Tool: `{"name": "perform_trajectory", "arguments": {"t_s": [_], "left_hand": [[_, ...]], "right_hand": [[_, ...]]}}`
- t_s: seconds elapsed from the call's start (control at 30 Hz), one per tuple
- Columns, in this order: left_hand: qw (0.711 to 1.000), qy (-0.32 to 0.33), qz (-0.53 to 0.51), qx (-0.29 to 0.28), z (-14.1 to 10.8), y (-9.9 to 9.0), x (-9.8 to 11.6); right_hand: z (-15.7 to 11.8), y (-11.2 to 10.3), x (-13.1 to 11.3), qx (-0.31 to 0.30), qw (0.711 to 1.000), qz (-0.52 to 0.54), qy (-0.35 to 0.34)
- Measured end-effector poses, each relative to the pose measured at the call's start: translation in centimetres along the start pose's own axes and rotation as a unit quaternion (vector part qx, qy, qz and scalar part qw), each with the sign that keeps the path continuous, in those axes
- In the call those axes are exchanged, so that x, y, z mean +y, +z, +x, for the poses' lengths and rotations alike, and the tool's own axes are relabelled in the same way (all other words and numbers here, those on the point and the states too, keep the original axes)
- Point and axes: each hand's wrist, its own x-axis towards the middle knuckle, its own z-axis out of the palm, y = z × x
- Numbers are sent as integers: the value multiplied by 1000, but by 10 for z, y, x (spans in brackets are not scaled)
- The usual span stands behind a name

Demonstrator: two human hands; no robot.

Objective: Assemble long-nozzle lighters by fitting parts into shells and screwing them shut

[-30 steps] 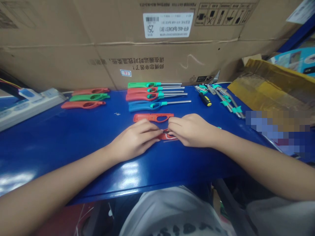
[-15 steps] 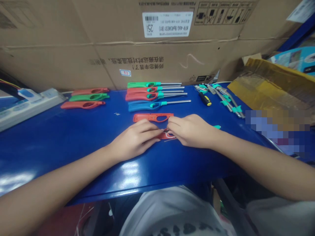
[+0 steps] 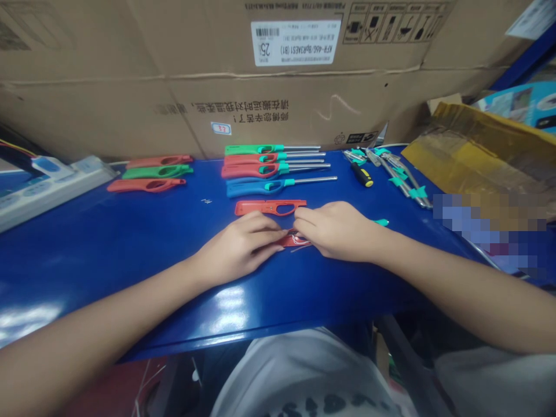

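Note:
My left hand (image 3: 243, 246) is closed on the left part of a red lighter half-shell (image 3: 292, 240), low over the blue table. Inside the shell a dark part and a thin white wire show. My right hand (image 3: 332, 231) bends its fingers onto the shell's right side; what the fingertips pinch is hidden. A thin rod pokes out below the shell. Just behind both hands lies another red half-shell (image 3: 270, 207) with its trigger opening. A turquoise tip (image 3: 382, 222) shows past my right wrist.
Several long-nosed lighters (image 3: 260, 186) lie in a row behind. Further left are three handle shells (image 3: 147, 185) and a power strip (image 3: 56, 185). At right are a screwdriver (image 3: 362, 175), metal tubes with turquoise parts (image 3: 402, 179) and a yellow-taped box (image 3: 482, 156). A large carton (image 3: 182, 52) stands behind.
My right hand has shifted very slightly left over the red half-shell. My left hand stays where it was, and the things on the table have not moved.

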Motion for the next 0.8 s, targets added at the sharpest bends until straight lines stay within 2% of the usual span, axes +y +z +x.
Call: {"name": "perform_trajectory", "arguments": {"t_s": [0.17,0.4,0.8], "left_hand": [[1000,-2,-7,2,1,0,0],[1000,-15,-4,-2,0,-1,2],[1000,-28,-11,-9,0,-1,2]], "right_hand": [[0,1,0,7,1000,-1,-2],[-1,2,2,-14,1000,7,-14],[0,1,2,-31,999,35,10]]}}
